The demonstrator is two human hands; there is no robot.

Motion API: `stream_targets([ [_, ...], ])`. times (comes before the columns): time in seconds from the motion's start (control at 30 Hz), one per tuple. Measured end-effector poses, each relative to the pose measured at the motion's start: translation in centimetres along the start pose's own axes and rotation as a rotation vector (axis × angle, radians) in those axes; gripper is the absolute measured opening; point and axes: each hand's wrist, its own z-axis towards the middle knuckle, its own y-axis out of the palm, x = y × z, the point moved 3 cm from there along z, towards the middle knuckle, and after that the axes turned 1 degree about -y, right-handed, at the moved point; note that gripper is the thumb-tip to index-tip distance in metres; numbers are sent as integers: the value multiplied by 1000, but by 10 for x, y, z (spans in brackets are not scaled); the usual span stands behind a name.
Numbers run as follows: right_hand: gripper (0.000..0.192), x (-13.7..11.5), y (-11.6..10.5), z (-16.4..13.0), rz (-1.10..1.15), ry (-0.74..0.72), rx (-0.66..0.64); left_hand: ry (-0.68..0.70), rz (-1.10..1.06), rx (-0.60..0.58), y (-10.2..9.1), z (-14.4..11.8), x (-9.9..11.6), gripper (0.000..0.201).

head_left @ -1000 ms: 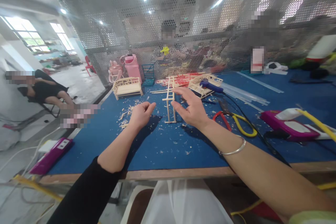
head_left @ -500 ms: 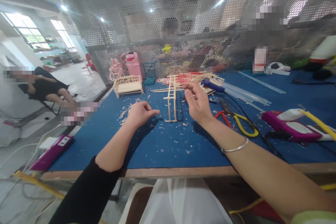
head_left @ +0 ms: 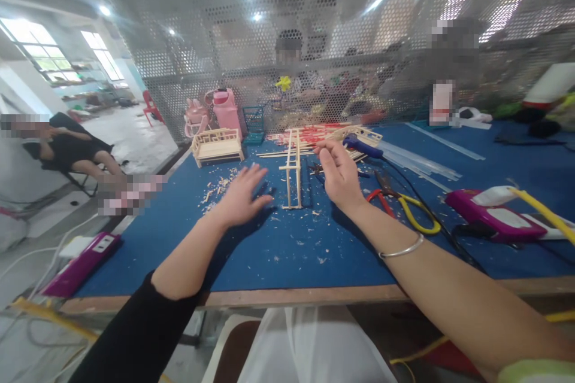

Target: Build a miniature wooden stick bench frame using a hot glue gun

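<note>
A small frame of thin wooden sticks (head_left: 294,167) stands on the blue tabletop between my hands. To its left, my left hand (head_left: 240,197) hovers with its fingers spread and nothing in it. My right hand (head_left: 339,173) is just right of the frame, its fingers curled in against the thumb; whatever they may hold is hidden. Wood shavings (head_left: 218,188) lie beyond my left hand. A finished-looking miniature wooden bench (head_left: 218,148) sits at the back left.
Red-handled and yellow-handled pliers (head_left: 420,212) lie right of my forearm. Behind them are a blue glue gun (head_left: 363,146) with its cable, clear glue sticks (head_left: 415,158) and a pile of wooden sticks (head_left: 309,134). Purple power strips (head_left: 489,215) sit at the right. A perforated metal screen (head_left: 251,66) rises behind.
My left hand has opened from a loose pinch to spread fingers. My right hand has curled slightly more, staying beside the frame. The frame has not moved on the table.
</note>
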Motion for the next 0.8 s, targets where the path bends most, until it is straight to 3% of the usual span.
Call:
stream_targets([
  [0.07, 30, 0, 0, 0, 2, 0, 0, 71, 51, -218, 15, -1, 12, 59],
  [0.13, 29, 0, -1, 0, 0, 1, 0, -23, 132, -293, 22, 1, 12, 52],
  [0.27, 28, 1, -1, 0, -4, -1, 0, -298, 285, -20, 13, 7, -3, 51],
  [0.33, 28, 1, 0, 0, 5, 5, 0, -254, 236, 30, 10, 8, -6, 52],
  [0.47, 28, 2, 1, -1, 14, 15, -10, -44, -16, -46, 14, 12, 0, 36],
  [0.57, 28, 0, 2, -1, 15, 14, -7, -53, -21, 4, 15, 19, 4, 19],
  [0.8, 27, -4, 5, -2, 32, 9, -27, -102, 92, 93, 20, 32, 11, 29],
])
